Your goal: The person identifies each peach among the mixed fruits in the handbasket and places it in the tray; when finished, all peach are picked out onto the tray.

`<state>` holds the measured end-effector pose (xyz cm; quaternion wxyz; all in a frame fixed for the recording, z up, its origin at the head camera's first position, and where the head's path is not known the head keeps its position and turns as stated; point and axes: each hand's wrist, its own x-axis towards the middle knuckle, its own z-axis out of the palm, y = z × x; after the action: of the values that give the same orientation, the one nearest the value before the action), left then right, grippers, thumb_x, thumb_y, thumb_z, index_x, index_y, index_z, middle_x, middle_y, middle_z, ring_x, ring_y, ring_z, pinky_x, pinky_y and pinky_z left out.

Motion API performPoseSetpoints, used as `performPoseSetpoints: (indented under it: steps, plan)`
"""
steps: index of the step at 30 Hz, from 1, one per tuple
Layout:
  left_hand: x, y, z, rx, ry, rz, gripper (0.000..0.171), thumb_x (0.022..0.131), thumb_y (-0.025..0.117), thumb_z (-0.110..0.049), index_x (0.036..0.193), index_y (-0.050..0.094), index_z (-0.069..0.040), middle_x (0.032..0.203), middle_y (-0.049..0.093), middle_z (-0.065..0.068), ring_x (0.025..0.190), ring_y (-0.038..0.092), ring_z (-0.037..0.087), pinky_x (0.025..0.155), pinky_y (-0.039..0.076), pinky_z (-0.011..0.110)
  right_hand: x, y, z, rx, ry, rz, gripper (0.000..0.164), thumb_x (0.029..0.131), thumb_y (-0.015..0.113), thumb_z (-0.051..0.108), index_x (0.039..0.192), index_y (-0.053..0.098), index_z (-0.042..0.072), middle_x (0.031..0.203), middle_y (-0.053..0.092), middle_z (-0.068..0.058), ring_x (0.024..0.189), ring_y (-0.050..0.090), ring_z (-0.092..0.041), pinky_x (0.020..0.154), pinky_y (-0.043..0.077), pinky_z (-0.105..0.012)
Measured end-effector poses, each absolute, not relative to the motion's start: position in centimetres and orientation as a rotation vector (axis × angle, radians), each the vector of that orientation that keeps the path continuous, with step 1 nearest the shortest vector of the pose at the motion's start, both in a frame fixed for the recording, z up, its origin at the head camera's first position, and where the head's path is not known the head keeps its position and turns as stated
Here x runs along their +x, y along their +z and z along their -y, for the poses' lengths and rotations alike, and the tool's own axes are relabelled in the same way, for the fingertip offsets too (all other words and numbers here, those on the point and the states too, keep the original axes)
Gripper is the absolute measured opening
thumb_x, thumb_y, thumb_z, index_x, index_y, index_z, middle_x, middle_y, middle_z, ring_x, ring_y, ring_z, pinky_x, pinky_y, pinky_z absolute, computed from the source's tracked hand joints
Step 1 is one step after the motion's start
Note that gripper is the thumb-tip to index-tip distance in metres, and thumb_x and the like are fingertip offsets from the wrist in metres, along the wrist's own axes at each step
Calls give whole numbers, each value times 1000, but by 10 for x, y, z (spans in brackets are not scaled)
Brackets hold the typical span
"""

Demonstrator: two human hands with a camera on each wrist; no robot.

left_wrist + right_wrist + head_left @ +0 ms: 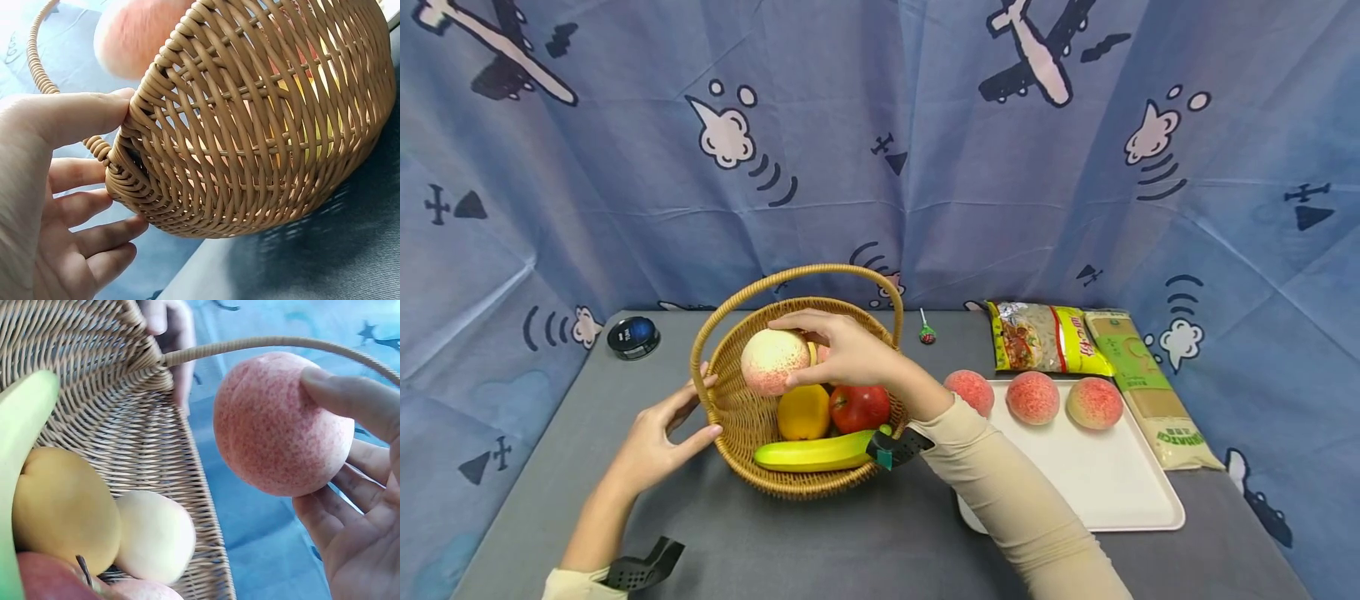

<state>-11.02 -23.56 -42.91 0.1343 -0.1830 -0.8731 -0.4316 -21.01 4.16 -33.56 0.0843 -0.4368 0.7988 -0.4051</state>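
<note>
My right hand (853, 350) holds a pink-and-cream peach (772, 362) between thumb and fingers, over the left part of a wicker basket (741, 417). In the right wrist view the peach (275, 425) appears beside the basket's rim, near the arched handle (269, 341). My left hand (651, 437) grips the basket's left rim at the foot of the handle, thumb on one side and fingers on the other. Inside the basket lie a banana (812, 455), a yellow fruit (805, 412), a red apple (857, 408) and a pale peach (156, 536), partly hidden by my right hand in the head view.
Three peaches (1033, 397) sit along the back of a white tray (1105, 483) on the right. Behind and beside it lie a yellow food packet (1037, 337) and a tan packet (1150, 392). A lollipop (927, 333) and a round black tin (633, 337) lie farther back.
</note>
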Motion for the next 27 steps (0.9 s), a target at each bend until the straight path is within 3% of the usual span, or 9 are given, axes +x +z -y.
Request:
performPoseSetpoints:
  steps: [7, 12, 20, 27]
  plan:
    - [-110, -430, 236, -554, -1248, 2519, 62, 79, 73, -4, 136, 51, -4, 142, 44, 24, 119, 40, -11, 97, 35, 2, -190, -333, -78, -1225, -1523, -2198, 62, 77, 79, 13, 133, 54, 12, 135, 52, 0, 119, 51, -13, 102, 48, -28]
    - [-110, -430, 236, -559, -1245, 2517, 61, 79, 73, -4, 136, 51, -4, 142, 44, 23, 119, 41, -11, 97, 36, 2, -177, -335, -108, -1230, -1601, -2179, 63, 78, 78, 15, 136, 51, 10, 137, 50, -4, 125, 49, -17, 108, 43, -29]
    - [-109, -431, 235, -557, -1255, 2520, 61, 79, 73, -4, 136, 51, -4, 142, 44, 26, 120, 38, -13, 98, 35, 2, -159, -337, -156, -1155, -1662, -2218, 65, 77, 76, 1, 136, 49, 5, 138, 49, -9, 128, 46, -18, 109, 41, -30]
    - [-110, -430, 236, -560, -1262, 2514, 61, 79, 73, -3, 136, 51, -3, 143, 43, 23, 120, 39, -12, 98, 35, 2, -145, -346, -200, -1062, -1683, -2311, 67, 75, 76, -5, 136, 49, 3, 138, 47, -10, 126, 47, -14, 105, 45, -24]
